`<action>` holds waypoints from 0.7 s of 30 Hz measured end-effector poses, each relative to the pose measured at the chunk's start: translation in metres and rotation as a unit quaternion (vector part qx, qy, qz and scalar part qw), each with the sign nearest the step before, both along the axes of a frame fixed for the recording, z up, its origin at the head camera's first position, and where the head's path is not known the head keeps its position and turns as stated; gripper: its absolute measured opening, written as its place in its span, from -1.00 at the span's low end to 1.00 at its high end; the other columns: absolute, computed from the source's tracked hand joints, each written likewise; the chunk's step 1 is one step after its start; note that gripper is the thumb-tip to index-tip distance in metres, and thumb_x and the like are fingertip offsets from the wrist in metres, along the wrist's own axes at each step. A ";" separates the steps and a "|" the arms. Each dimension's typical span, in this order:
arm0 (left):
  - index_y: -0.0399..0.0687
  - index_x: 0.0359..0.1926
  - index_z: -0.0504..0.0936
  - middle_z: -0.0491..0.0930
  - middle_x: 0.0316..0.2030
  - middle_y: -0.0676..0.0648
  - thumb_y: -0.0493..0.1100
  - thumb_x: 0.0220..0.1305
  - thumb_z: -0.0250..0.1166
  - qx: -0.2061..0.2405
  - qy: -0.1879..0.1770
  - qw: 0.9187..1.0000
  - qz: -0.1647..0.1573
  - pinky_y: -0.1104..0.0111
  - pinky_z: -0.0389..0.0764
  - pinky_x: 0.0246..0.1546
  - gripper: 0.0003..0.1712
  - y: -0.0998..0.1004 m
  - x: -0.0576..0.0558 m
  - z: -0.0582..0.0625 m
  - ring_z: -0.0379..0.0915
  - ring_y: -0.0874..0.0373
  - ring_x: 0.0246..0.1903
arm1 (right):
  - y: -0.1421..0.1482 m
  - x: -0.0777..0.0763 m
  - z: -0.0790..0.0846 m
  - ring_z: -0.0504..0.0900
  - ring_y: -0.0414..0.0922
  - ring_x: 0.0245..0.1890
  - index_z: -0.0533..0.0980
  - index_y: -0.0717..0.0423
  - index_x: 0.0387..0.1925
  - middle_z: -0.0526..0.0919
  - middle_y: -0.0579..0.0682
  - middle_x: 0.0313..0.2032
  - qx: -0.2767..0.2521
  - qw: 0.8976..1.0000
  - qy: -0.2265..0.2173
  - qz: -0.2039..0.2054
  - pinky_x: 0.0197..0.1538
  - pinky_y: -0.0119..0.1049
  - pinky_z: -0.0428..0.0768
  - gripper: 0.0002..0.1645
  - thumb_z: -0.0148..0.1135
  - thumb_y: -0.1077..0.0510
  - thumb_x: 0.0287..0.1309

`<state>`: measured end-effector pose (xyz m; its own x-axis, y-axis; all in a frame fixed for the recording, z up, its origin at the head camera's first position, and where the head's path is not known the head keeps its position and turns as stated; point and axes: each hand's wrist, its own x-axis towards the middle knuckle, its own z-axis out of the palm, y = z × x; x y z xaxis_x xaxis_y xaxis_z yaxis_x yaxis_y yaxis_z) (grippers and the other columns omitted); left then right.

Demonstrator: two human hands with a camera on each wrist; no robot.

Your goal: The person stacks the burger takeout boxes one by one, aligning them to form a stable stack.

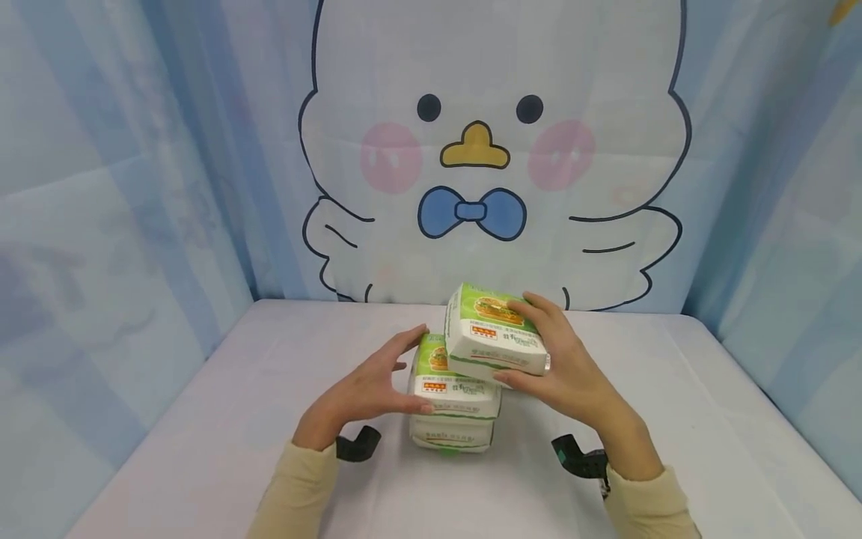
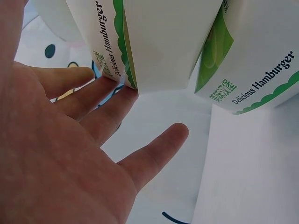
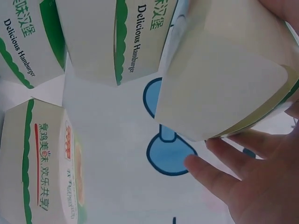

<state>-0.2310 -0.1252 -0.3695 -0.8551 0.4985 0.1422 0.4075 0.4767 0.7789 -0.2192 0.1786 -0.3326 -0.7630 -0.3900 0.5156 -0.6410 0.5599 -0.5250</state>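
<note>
Two white-and-green burger boxes stand stacked in the head view. On the upper box [image 1: 458, 397] of the stack, my left hand [image 1: 367, 385] spans the left side, thumb at the front and fingers toward the back. In the left wrist view some fingertips touch that box's [image 2: 154, 46] edge, while the little finger stands off it. Below it lies the lower box [image 1: 451, 434]. My right hand [image 1: 566, 367] grips a third burger box [image 1: 498, 340] by its right side, tilted and raised at the stack's upper right. Its plain underside shows in the right wrist view.
Another burger box [image 3: 42, 163] appears at the lower left of the right wrist view; I cannot make it out in the head view. A white-covered table [image 1: 236, 404] lies beneath, with a curtain [image 1: 606, 90] bearing a cartoon bird behind it.
</note>
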 end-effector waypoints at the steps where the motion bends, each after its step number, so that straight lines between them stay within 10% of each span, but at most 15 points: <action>1: 0.10 0.58 -0.08 0.02 0.54 0.06 0.14 -0.05 0.58 0.001 0.000 1.000 0.001 0.01 0.31 0.42 0.33 0.000 0.000 0.000 0.02 0.09 0.50 | -0.002 0.000 0.001 0.33 0.12 0.31 0.21 -0.05 0.45 0.07 0.11 0.50 0.003 1.000 0.000 0.002 0.12 0.07 0.58 0.07 0.57 -0.04 -0.05; 21: 0.33 0.56 -0.09 0.08 0.51 0.11 0.09 -0.07 0.59 0.024 0.006 1.000 -0.005 -0.15 0.23 0.42 0.31 -0.004 -0.001 -0.001 -0.01 0.03 0.51 | -0.034 -0.001 0.019 0.30 0.17 0.36 0.22 -0.20 0.44 0.07 0.08 0.50 0.074 0.997 0.004 0.000 0.18 0.21 0.55 0.09 0.56 -0.20 -0.09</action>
<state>-0.2324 -0.1289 -0.3705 -0.8482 0.4990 0.1773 0.4218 0.4342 0.7960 -0.2198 0.1446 -0.3139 -0.7590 -0.4627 0.4581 -0.6450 0.6301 -0.4323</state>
